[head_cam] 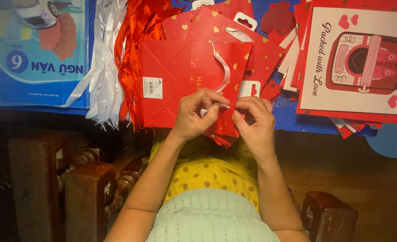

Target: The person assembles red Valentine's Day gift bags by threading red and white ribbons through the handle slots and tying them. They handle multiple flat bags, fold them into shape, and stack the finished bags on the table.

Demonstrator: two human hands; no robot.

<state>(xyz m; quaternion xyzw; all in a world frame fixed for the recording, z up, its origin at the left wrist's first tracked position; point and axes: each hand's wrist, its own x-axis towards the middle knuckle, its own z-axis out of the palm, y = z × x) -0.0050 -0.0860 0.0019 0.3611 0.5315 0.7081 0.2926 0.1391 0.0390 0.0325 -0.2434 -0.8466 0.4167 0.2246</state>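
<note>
A flat red paper gift bag [180, 76] with gold hearts lies on top of a pile of similar bags at the table's near edge. A white ribbon handle [223, 67] loops up from its edge. My left hand [194, 114] and my right hand [254, 121] meet at the bag's near edge. Both pinch the end of the white ribbon [214, 106] between their fingertips. A white barcode sticker [152, 87] sits on the bag's left side.
Bundles of white ribbons [102, 67] and red ribbons [131, 58] lie left of the bag. A stack of red and cream printed bags [355, 62] is at the right. A blue book [41, 49] lies far left. Dark wooden furniture [82, 188] stands below.
</note>
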